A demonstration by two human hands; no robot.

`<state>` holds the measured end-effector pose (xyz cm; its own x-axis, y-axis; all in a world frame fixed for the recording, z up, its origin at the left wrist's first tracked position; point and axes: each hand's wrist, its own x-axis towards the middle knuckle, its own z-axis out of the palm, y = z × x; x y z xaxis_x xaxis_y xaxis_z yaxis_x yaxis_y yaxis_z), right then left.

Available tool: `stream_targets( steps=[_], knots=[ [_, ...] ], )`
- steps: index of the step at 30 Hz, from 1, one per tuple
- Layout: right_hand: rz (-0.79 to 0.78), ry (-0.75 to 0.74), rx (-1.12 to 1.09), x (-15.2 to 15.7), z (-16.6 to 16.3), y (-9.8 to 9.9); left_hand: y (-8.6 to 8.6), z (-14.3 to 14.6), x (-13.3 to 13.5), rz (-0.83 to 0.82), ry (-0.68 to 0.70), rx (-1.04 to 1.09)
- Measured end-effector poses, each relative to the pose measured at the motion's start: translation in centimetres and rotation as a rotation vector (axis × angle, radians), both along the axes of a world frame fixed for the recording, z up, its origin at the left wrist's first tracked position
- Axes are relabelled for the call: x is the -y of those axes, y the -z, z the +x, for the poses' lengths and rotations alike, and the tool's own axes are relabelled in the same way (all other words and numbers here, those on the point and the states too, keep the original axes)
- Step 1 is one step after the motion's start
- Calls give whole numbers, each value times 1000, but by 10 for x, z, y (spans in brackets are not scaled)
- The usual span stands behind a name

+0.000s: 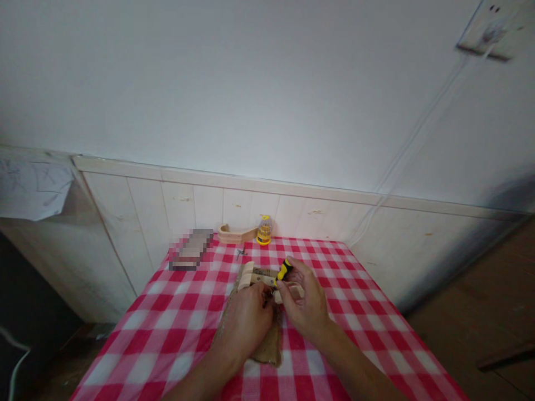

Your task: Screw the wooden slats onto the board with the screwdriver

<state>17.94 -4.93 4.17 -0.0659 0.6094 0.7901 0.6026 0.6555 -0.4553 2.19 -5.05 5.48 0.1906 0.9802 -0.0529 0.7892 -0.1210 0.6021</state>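
Observation:
My right hand (307, 303) is closed round a yellow-and-black screwdriver (285, 270), its tip pointing down into a small wooden assembly (256, 276) with round end pieces. My left hand (246, 323) is curled, knuckles up, pressing on the near side of that assembly. What its fingers grip is hidden. The wooden parts lie on a brown cardboard sheet (270, 348) on the red-and-white checked tablecloth (175, 317).
At the table's far edge against the white panelled wall lie a curved wooden piece (234, 233), a yellow bit holder (264, 230), a blurred-out object (191, 250) and a small dark metal part (240, 253). A white cable (412, 139) runs down from a wall socket.

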Motion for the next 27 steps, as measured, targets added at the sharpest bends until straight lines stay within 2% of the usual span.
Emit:
stream_targets(
  steps=[12,21,27],
  knots=[
    [-41,-34,-46,-3,1,6,0,0,-1,2,-14,-8],
    [-52,16,-52,-5,1,5,-2,0,0,3,-9,12],
    [-67,-7,-86,-6,0,6,0,0,-1,-7,7,2]
  ],
)
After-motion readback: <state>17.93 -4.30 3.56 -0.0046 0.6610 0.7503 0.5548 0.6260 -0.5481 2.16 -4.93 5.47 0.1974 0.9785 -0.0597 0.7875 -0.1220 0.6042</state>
